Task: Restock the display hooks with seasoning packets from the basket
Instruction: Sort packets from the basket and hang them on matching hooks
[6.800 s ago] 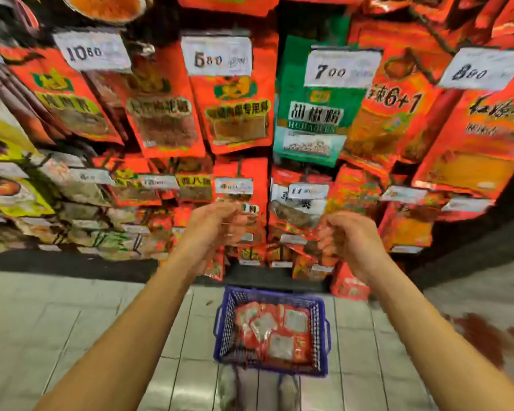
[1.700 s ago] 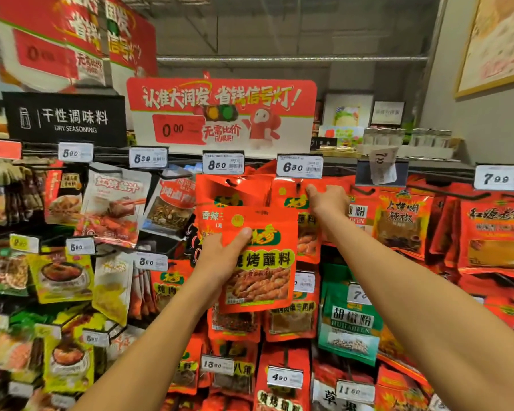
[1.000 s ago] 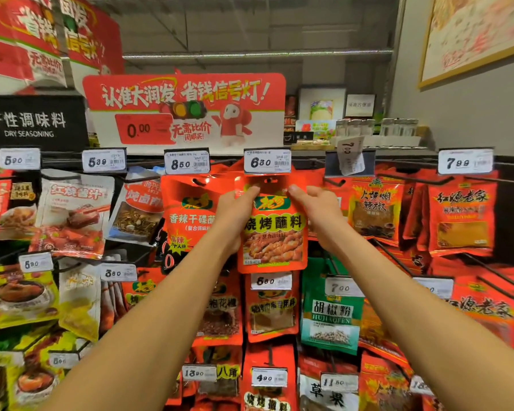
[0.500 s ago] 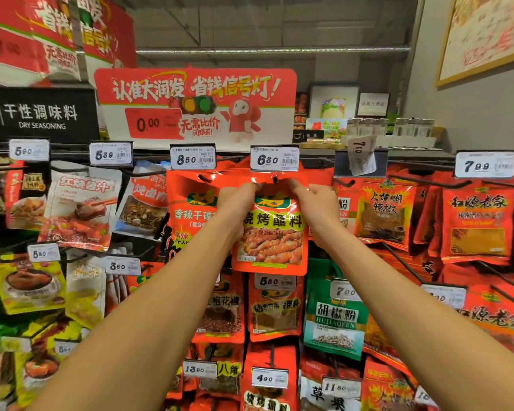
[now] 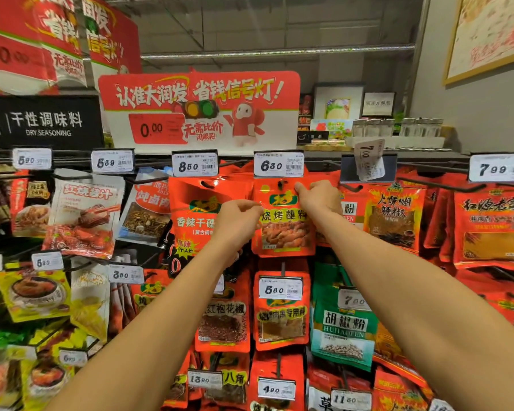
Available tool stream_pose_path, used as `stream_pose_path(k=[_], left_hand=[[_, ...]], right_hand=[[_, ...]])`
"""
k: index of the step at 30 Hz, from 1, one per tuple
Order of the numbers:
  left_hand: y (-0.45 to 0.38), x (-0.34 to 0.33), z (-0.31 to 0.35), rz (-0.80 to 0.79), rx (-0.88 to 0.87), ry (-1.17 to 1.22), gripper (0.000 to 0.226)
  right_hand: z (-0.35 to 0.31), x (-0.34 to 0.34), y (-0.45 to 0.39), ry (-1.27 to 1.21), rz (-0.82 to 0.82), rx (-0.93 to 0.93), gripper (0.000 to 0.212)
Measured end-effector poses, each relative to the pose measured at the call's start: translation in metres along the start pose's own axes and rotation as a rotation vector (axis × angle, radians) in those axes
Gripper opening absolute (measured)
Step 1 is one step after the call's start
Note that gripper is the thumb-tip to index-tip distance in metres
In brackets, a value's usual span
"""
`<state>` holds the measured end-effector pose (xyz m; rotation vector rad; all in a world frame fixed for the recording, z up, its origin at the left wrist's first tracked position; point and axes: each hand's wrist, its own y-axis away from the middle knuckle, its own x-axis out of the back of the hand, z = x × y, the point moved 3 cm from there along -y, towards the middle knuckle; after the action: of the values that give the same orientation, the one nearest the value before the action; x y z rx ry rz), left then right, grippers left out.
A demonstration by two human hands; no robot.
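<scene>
While our left hand (image 5: 240,218) and right hand (image 5: 318,197) pinch the packet (image 5: 284,229) at the hook's (image 5: 280,183) six o'clock, it looks hung; the basket, unseen, may hold more.

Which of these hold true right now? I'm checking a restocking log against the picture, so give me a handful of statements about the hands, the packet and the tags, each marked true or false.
1. Both hands are on the same orange packet. True: the left hand pinches its left edge and the right hand pinches its top right.
2. The price tag right above that packet reads 8.50. False: it reads 6.80; the 8.50 tag is one hook to the left.
3. The packet's hang hole sits up at the hook under the tag. True.
4. The green packet hangs above the held one. False: it hangs lower, to the right.
5. The basket is in view. False: only shelves and hooks show.
</scene>
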<state>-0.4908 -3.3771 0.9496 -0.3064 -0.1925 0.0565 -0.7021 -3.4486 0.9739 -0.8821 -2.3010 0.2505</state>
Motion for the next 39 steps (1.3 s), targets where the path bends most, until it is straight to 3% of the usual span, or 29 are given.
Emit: stream_pose_path(k=[5, 11, 14, 17, 23, 27, 31, 35, 39], left_hand=[[0.006, -0.001, -0.003, -0.035, 0.054, 0.076, 0.011], [0.011, 0.001, -0.01, -0.079, 0.102, 0.155, 0.013], [0.013, 0.001, -0.014, -0.12, 0.137, 0.2, 0.015], [0.021, 0.0, -0.018, -0.151, 0.16, 0.233, 0.017], [0.064, -0.012, -0.046, -0.219, 0.185, 0.276, 0.018], [0.108, -0.032, -0.094, -0.26, 0.291, 0.273, 0.02], [0.162, -0.054, -0.165, -0.264, 0.469, 0.227, 0.021], [0.221, -0.076, -0.25, -0.265, 0.727, 0.171, 0.022], [0.283, -0.094, -0.339, -0.256, 0.995, 0.115, 0.014]], right_hand=[[-0.003, -0.006, -0.009, 0.062, -0.01, -0.015, 0.05], [0.017, 0.01, 0.01, -0.032, -0.088, 0.04, 0.049], [0.032, 0.028, 0.037, -0.206, -0.101, 0.037, 0.036], [0.049, 0.051, 0.074, -0.529, -0.239, -0.034, 0.018], [0.104, 0.091, 0.14, -0.647, -0.359, -0.033, 0.02], [0.17, 0.088, 0.189, -0.711, -0.436, -0.157, 0.014], [0.254, 0.061, 0.244, -0.632, -0.499, -0.357, 0.021], [0.348, 0.025, 0.306, -0.5, -0.534, -0.593, 0.037], [0.436, 0.001, 0.372, -0.363, -0.544, -0.811, 0.032]])
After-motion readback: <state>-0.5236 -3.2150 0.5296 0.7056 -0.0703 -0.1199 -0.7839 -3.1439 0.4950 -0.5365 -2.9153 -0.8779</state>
